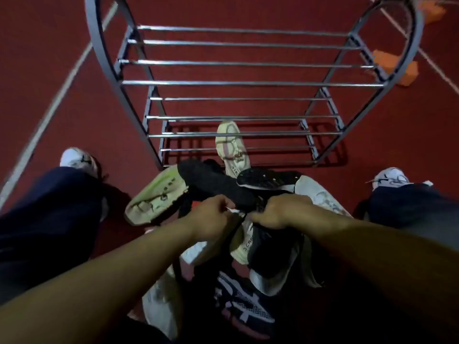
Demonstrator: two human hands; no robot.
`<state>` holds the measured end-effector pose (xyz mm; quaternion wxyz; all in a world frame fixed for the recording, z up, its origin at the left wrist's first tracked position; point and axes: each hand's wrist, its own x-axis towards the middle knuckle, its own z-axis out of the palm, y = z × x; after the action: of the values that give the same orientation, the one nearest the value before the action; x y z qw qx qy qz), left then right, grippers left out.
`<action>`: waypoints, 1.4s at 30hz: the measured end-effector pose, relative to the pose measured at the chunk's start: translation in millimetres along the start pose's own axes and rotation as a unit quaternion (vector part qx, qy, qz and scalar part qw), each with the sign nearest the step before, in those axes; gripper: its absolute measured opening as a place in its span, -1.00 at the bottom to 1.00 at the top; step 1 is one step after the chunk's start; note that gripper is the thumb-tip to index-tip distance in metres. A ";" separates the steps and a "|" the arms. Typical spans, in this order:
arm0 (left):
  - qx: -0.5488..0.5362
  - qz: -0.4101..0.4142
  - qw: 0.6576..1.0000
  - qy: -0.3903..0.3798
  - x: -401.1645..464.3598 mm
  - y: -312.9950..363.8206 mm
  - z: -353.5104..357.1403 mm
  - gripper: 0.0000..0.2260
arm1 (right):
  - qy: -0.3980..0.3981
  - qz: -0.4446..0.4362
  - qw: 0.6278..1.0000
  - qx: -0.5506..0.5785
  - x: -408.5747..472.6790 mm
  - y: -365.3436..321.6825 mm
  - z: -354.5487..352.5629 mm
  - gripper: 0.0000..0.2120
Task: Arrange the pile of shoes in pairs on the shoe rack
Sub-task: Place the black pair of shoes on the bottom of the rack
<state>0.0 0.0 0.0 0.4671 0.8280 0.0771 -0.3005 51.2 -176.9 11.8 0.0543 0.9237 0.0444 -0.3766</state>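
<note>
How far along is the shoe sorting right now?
Nothing looks done: the shoe rack bars carry no shoes. In hand: the left hand and right hand pinch at laces over the pile of shoes on the floor. Left: pairing and racking every shoe.

- The left hand (211,214) is reaching forward, fingers curled, pinching at its fingertips.
- The right hand (280,211) is mirroring it, fingers curled, forearm extended.

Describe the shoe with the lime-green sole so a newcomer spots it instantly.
Start at the metal shoe rack; the shoe pile lies at its near foot. The lime-soled shoe is leftmost, on its side, beside a black shoe. No other shoe shows green.
</note>
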 end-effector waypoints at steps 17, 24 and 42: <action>-0.306 -0.203 0.898 -0.241 -64.5 -7.0 38.7 -0.58 | 0.064 -0.036 0.930 0.360 -130.4 -6.3 81.9 -0.29; -0.313 -0.207 0.920 -0.117 -61.6 5.4 28.0 -0.74 | 0.081 -0.030 0.796 0.599 -130.6 -5.4 62.3 -0.77; -0.233 -0.202 0.951 -0.037 -44.8 -12.2 23.9 -0.52 | -0.053 0.189 0.792 0.578 -2.9 31.1 103.6 -0.59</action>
<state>-51.3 -6.0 7.5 0.5795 0.6514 0.2930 -0.3924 -18.6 -221.6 -57.7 -0.4173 0.7516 -0.3601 -0.3622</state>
